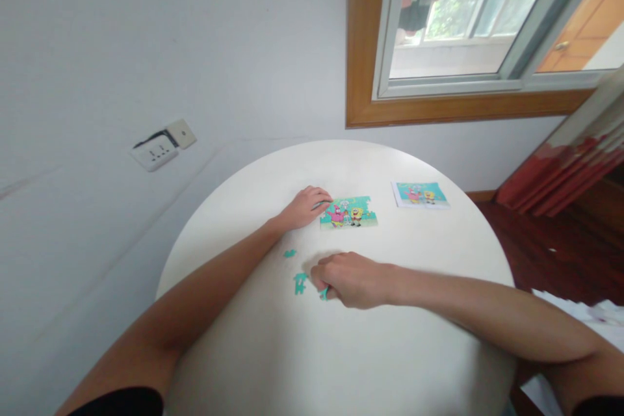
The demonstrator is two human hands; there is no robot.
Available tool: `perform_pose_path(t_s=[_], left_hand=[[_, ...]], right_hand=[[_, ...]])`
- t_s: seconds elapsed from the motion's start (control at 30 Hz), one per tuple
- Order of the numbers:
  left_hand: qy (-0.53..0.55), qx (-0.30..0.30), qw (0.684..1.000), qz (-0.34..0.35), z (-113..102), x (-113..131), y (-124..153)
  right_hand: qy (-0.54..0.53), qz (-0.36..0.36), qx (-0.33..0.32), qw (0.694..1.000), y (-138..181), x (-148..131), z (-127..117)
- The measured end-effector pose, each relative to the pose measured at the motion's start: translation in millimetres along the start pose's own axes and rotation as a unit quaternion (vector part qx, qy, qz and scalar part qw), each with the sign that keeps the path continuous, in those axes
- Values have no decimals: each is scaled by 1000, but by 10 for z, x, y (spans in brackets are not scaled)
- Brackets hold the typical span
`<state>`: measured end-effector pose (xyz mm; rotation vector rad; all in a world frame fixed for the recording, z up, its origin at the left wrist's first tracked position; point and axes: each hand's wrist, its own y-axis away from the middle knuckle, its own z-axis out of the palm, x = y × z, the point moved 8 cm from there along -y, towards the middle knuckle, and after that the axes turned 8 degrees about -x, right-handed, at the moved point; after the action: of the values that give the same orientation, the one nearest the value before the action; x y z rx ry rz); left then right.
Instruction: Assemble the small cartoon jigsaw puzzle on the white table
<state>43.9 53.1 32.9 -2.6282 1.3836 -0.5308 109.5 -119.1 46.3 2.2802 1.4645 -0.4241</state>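
Observation:
A partly assembled cartoon jigsaw puzzle [349, 212] lies near the middle of the round white table [253, 351]. My left hand [306, 205] rests at the puzzle's left edge, fingers curled and touching it. My right hand [347, 278] is closer to me, fingers pinched on a teal puzzle piece [324, 294] against the tabletop. Two more loose teal pieces lie to its left: a larger one [300, 283] and a small one [290, 253].
A printed reference picture [420, 194] of the same cartoon lies at the table's far right. A wall socket [155, 153] is on the white wall to the left. A wood-framed window [468, 32] is behind, red curtain [570, 169] at right.

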Motion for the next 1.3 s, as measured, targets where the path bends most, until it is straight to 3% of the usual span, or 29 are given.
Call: perform_pose_path(t_s=[0.1, 0.2, 0.4, 0.57, 0.73, 1.1, 1.3], left_hand=[[1, -2, 1000, -5, 1, -4, 6], [0, -6, 1000, -10, 21, -31, 5], [-4, -8, 1000, -6, 52, -63, -4], [-2, -13, 1000, -9, 51, -71, -5], [-1, -14, 1000, -8, 37, -53, -5], [5, -12, 1000, -10, 19, -36, -5], [1, -12, 1000, -11, 29, -45, -8]], right_hand=[[-75, 0, 14, 997, 7, 130, -88], [-145, 10, 82, 986, 57, 411, -346], [-262, 173, 239, 919, 463, 1523, -862], [-270, 259, 252, 892, 744, 2135, -886], [-262, 287, 227, 893, 770, 2286, -781], [-286, 265, 199, 899, 676, 2298, -707], [-218, 296, 195, 909, 678, 2244, -744]])
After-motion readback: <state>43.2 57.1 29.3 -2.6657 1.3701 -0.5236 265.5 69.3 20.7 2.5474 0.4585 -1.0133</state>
